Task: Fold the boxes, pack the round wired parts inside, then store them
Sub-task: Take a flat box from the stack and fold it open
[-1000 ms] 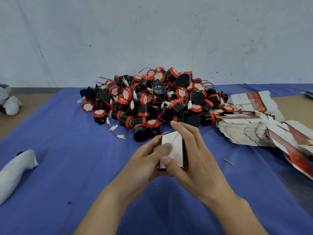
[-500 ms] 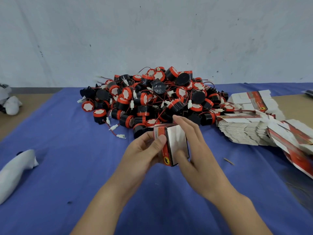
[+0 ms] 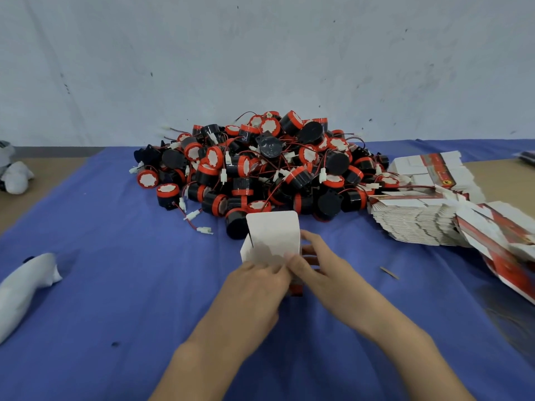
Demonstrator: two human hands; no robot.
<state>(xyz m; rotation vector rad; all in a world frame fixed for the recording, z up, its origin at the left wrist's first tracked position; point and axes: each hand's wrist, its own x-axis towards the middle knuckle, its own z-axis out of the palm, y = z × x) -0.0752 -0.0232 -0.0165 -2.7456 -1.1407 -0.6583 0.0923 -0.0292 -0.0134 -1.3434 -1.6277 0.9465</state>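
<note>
Blue bench (image 3: 115, 285): left hand (image 3: 254, 287) and right hand (image 3: 327, 273) clasp the small carton (image 3: 273, 235) in curled fingers, flap up, just before the round wired parts pile (image 3: 260, 169), probably squaring it for loading.

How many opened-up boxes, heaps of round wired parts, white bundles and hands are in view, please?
Box, held by both hands: 1
Heap of round wired parts: 1
White bundles: 2
Hands: 2, left hand and right hand
Total: 6

The box (image 3: 272, 237) sits before the pile of round wired parts (image 3: 260, 169); flat box stack (image 3: 417, 221) lies right
</note>
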